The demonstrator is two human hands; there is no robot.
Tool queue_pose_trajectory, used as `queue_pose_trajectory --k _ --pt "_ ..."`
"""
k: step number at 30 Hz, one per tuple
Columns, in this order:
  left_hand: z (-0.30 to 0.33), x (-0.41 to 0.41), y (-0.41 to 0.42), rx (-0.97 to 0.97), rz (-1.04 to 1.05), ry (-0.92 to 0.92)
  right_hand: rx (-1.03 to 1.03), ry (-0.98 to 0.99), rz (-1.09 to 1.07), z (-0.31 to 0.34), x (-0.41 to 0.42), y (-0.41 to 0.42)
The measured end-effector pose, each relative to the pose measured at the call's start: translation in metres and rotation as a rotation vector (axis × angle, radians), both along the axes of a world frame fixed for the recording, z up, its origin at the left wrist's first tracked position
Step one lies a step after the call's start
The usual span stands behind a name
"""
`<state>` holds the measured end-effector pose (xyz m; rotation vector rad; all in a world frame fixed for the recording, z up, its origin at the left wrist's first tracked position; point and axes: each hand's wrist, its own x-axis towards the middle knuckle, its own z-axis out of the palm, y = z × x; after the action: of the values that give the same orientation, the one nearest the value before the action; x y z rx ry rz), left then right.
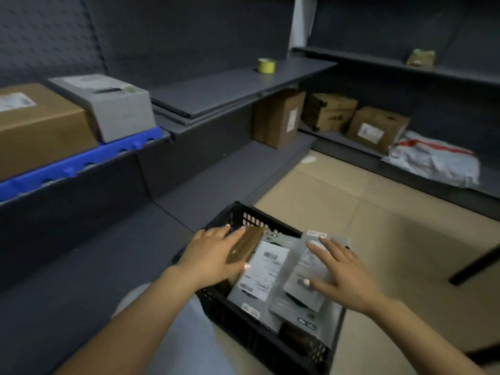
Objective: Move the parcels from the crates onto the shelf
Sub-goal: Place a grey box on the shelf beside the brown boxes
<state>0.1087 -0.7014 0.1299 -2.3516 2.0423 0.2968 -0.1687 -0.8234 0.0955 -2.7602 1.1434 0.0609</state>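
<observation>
A black plastic crate (238, 318) stands on the floor in front of me, filled with parcels. My left hand (213, 253) lies with straight fingers on a brown taped box (247, 243) at the crate's left side, thumb against its near edge. My right hand (343, 272) is spread flat over a grey mailer (305, 290) on the right. Between them lies another grey mailer with a white label (263, 269). The dark grey shelf (216, 90) runs along the left wall, above the crate.
On the left shelf sit a brown carton (40, 125) and a grey box (113, 104) on a blue tray (81, 163), plus a yellow tape roll (266, 65). Lower shelves at the back hold brown cartons (278, 117) and a white mailer bag (433, 163). The floor is tan.
</observation>
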Motion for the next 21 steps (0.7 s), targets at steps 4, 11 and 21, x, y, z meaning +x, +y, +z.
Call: queue_pose_trajectory --k 4,11,21 --pt "-0.039 -0.034 -0.019 0.120 -0.094 0.060 0.079 0.017 -0.079 -0.037 -0.031 0.015" --pt "-0.082 -0.072 -0.030 0.320 -0.153 0.181 0.184 -0.049 -0.137 -0.085 -0.041 0.043" --pt "-0.110 -0.111 -0.037 0.326 -0.235 0.262 0.256 -0.352 -0.162 -0.103 -0.062 0.047"
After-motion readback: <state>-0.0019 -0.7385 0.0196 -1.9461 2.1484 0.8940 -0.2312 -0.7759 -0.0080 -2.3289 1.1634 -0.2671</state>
